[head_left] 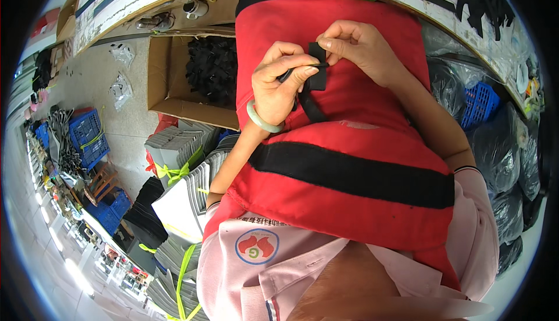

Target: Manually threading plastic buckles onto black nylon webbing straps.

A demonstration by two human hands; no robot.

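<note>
Above my lap, which a red apron (349,108) with a black band covers, both hands meet at a small piece of black strap (318,81). My left hand (279,82), with a pale green bangle at the wrist, pinches it between thumb and fingers. Fingertips of my right hand (364,50) are closed on its upper right edge. A narrower black strip (312,110) hangs below the left fingers and lies on the apron; whether it joins the piece I cannot tell. The fingers partly hide the strap.
A cardboard box (160,71) of black pieces stands at my left. Stacks of grey sheets (183,146) tied with yellow-green ribbon lie nearer. Blue crates (87,137) are farther left. A worktable edge (145,6) curves ahead. Dark plastic bags (495,152) and a blue basket (480,104) fill the right.
</note>
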